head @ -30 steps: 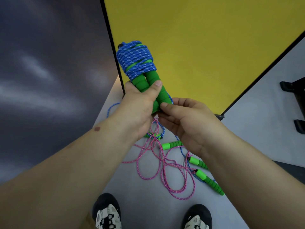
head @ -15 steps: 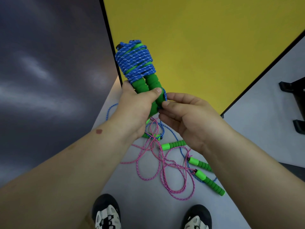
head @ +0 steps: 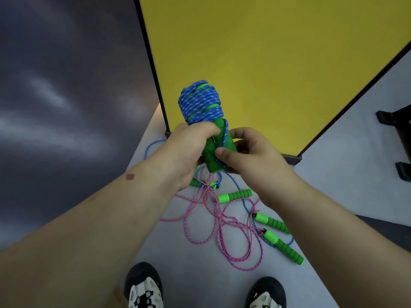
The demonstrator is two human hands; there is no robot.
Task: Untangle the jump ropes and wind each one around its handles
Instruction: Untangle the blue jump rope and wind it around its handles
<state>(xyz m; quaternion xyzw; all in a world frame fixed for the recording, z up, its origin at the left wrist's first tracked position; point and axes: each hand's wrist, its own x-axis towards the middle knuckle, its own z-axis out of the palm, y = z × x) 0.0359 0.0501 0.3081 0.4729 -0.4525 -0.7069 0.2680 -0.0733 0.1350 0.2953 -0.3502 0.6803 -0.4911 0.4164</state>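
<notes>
A blue jump rope (head: pixel 201 103) is wound in many turns around a pair of green foam handles (head: pixel 213 150) held upright. My left hand (head: pixel 189 150) grips the handles just below the coil. My right hand (head: pixel 249 150) pinches the last blue strand against the handles' lower end. On the pale floor below lies a pink rope (head: pixel 224 225) in tangled loops with a second blue rope (head: pixel 153 145) running through it. Three loose green handles lie there: one in the middle (head: pixel 235 195), two at the right (head: pixel 272 223) (head: pixel 284 246). A fourth (head: pixel 195 182) peeks out under my left hand.
A yellow panel (head: pixel 266 63) with a black frame stands just behind the ropes, its foot (head: pixel 291 157) on the floor. A dark wall is on the left. Black furniture feet (head: pixel 398 141) sit at the right edge. My two shoes (head: pixel 144 287) (head: pixel 266 294) are at the bottom.
The bundle has tilted and sits lower against the panel. My right hand has shifted round the handles' lower end and now pins a blue strand running down their side.
</notes>
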